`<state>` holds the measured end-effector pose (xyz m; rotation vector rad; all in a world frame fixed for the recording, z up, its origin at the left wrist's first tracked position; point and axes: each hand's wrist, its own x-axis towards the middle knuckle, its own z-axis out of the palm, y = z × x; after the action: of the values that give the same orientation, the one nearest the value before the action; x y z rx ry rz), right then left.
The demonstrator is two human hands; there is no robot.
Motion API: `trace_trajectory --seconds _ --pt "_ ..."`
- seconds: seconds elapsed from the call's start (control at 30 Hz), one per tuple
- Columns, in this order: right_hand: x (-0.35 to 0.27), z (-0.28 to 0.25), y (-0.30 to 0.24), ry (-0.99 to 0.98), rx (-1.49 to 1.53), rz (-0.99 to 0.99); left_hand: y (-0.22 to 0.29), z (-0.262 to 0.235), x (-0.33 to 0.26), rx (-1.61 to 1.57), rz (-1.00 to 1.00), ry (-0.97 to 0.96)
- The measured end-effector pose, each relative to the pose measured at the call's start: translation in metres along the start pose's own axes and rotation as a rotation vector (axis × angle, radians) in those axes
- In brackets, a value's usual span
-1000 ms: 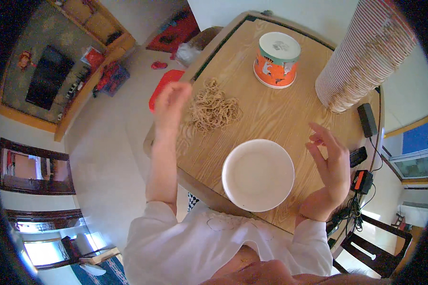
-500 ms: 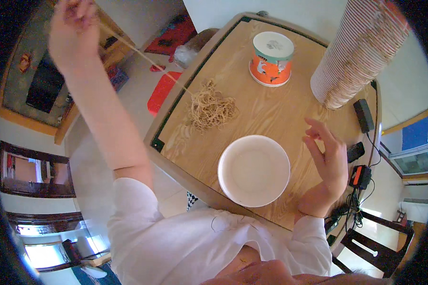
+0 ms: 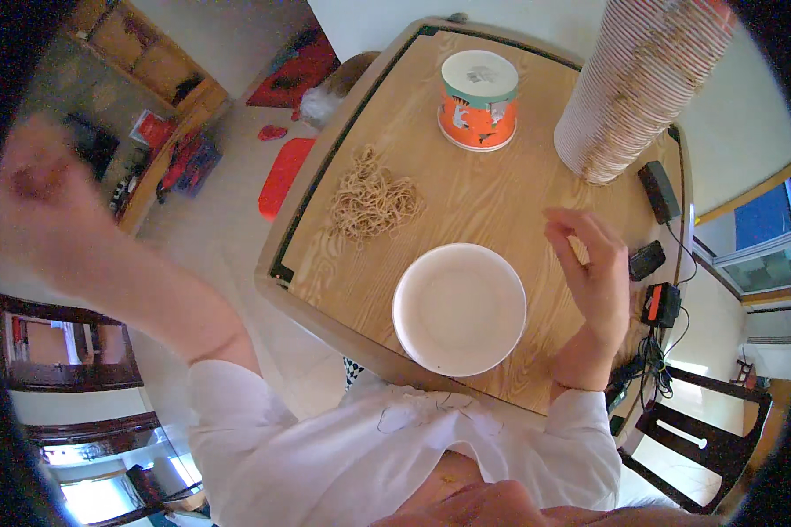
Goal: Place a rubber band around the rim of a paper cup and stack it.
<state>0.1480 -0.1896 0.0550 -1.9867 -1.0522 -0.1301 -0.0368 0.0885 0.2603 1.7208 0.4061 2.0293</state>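
My left hand (image 3: 37,189) is raised far out to the left, away from the table, and is badly blurred. Its fingers look curled, but I cannot tell whether anything is in them. My right hand (image 3: 591,274) hovers over the table's right side, fingers apart and empty, just right of a round white plate (image 3: 459,307) that has nothing on it. A loose pile of tan rubber bands (image 3: 373,200) lies on the wooden table (image 3: 501,206), left of and beyond the plate.
An orange and teal round tin (image 3: 477,98) stands at the back. A tall stack of paper cups (image 3: 642,83) rises at the back right. Small black devices (image 3: 657,191) and cables lie along the right edge. A red mat (image 3: 281,176) lies on the floor.
My left hand rose from the rubber band pile, pulling a band up and left, then swung down to the far left. The right hand stayed beside the plate.
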Motion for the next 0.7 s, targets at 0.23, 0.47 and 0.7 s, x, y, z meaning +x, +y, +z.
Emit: trace_trajectory --seconds 0.23,0.47,0.7 --pt "-0.011 0.019 0.000 -0.082 0.120 -0.102 -0.049 -0.001 -0.245 -0.352 -0.914 -1.553" --pt "-0.012 0.026 0.005 -0.361 0.037 -0.231 -0.044 0.003 -0.284 -0.507 -1.260 -1.334" --pt "-0.015 0.033 0.007 -0.380 0.026 -0.220 -0.047 0.003 -0.290 -0.502 -1.217 -1.303"
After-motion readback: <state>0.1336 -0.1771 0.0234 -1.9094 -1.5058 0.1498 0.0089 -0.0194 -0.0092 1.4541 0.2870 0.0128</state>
